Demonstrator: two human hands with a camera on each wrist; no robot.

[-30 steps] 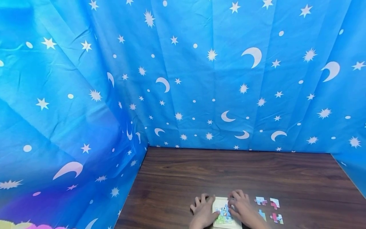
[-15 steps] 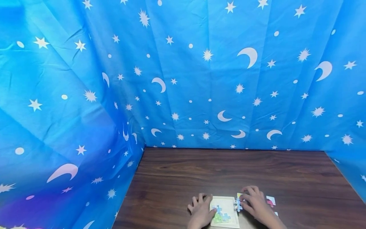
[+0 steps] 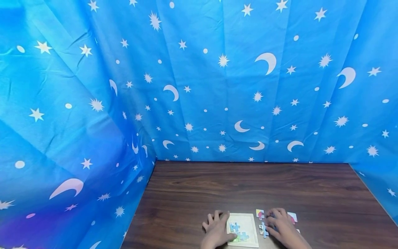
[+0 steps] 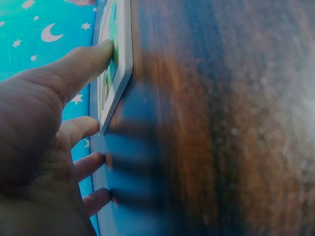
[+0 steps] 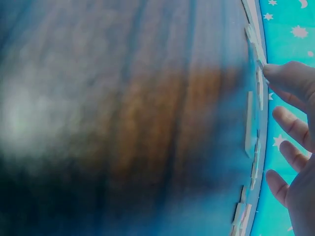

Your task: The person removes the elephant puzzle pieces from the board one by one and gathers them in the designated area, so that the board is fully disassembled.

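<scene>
A shallow pale wooden puzzle tray lies on the table, with several joined blue and green puzzle pieces at its left and front. My left hand rests at the tray's left side. In the left wrist view its thumb presses on the pieces, the index fingertip touches the tray's corner, and the other fingers spread onto the table. Right of the tray, my right hand hovers low over loose pieces, fingers relaxed and apart. Its thumb is right at a blue-and-white puzzle piece.
A yellow-and-pink puzzle piece lies just right of the tray's far corner. Beyond the right hand is a white-and-red puzzle piece; another shows only an edge. A blue star-patterned cloth hangs behind and left of the dark wooden table.
My right hand has moved right from over the tray to the loose pieces; two pieces now lie uncovered beside the tray's right edge. The left hand stays at the tray. The head view shifted slightly.
</scene>
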